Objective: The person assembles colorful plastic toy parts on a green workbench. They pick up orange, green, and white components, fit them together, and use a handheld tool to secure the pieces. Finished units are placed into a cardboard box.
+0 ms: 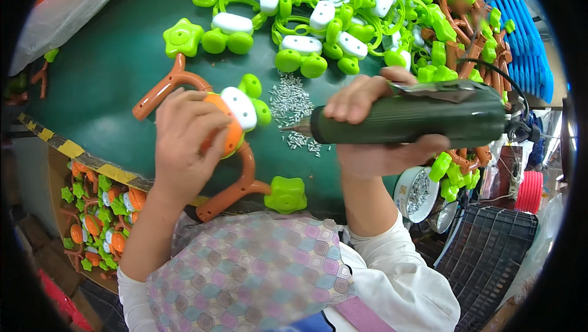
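My right hand [367, 156] is wrapped round a dark green electric screwdriver [416, 118], held nearly level. Its bit [297, 127] points left, over the pile of small silver screws [289, 100]. On the table's near side, my left hand [187, 139] curls its fingers over an orange plastic toy piece [233, 135], covering part of it. A white part with two holes [239, 109] and green knobs sits against the orange piece. Brown branch-shaped arms [246, 170] extend from it, one ending in a green star [285, 195], the other in another star [182, 37].
Green-and-white ring parts [303, 44] heap along the far side. Brown and green branches [450, 26] pile at right, beside stacked blue trays [520, 44]. A white tub [401, 191] of screws stands near right. A box [61, 188] of orange-and-green toys sits at lower left.
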Demonstrator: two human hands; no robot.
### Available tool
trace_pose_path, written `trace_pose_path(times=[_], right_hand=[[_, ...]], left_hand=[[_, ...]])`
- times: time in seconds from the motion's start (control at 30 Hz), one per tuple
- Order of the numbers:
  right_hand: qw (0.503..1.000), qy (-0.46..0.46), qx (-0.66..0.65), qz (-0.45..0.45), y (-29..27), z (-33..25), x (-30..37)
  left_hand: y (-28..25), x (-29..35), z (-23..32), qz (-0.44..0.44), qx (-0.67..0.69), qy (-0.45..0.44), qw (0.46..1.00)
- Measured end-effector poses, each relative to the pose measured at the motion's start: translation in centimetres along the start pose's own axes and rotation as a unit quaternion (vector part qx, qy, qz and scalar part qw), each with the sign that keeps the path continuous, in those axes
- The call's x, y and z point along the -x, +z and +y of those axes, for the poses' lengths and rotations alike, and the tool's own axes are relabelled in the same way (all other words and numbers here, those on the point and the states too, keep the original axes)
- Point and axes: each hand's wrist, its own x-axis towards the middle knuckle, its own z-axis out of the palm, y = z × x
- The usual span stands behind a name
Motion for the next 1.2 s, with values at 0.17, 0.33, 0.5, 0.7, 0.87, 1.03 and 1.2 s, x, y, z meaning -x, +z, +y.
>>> trace_pose_path(times=[0.17, 0.33, 0.5, 0.7, 0.87, 1.03, 1.2], right_hand=[[0.995, 0.016, -0.101, 0.013, 2.3, -1.1, -1.5], [0.994, 0.027, -0.106, 0.006, 3.9, -0.1, -1.9], [0.994, 0.004, -0.073, -0.079, 3.9, 1.4, -2.3], [0.993, -0.008, -0.058, -0.104, 4.0, 1.9, -2.2], [0.996, -0.005, -0.056, -0.074, 4.5, 2.3, -2.1], [0.999, 0.033, 0.005, -0.043, 5.1, 2.8, -2.0], [0.990, 0.112, 0.077, -0.025, 5.9, 3.0, -2.0]], left_hand=[[-0.4, -2.2, 2.0, -0.043, 0.071, -0.020, 0.996], [-0.7, -1.9, 0.9, -0.030, 0.099, -0.019, 0.994], [-1.5, -2.3, 1.6, -0.032, 0.033, -0.031, 0.998], [-0.6, -1.7, 2.1, 0.020, -0.028, -0.046, 0.998], [0.0, -0.8, 1.8, 0.058, -0.071, -0.033, 0.995], [0.5, -0.2, 2.0, 0.052, 0.019, -0.146, 0.988], [1.7, 0.8, 0.9, -0.009, 0.067, -0.170, 0.983]])
